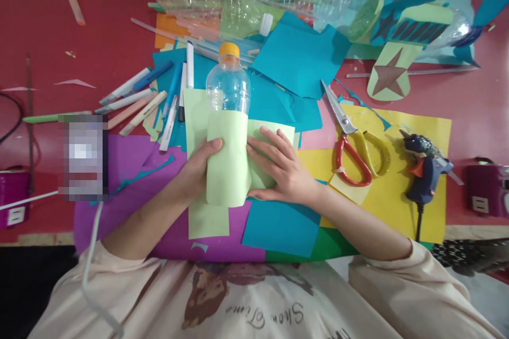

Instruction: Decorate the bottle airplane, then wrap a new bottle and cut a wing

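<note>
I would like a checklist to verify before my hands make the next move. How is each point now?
1. Left hand holding the bottle through the light green paper: ok.
2. Right hand touching light green paper beside the bottle: ok.
3. Orange cap on the bottle: ok.
4. Paper glued to the bottle: cannot tell.
5. Scissors lying apart from both hands: ok.
6. Glue gun apart from both hands: ok; whether hot: cannot tell.
</note>
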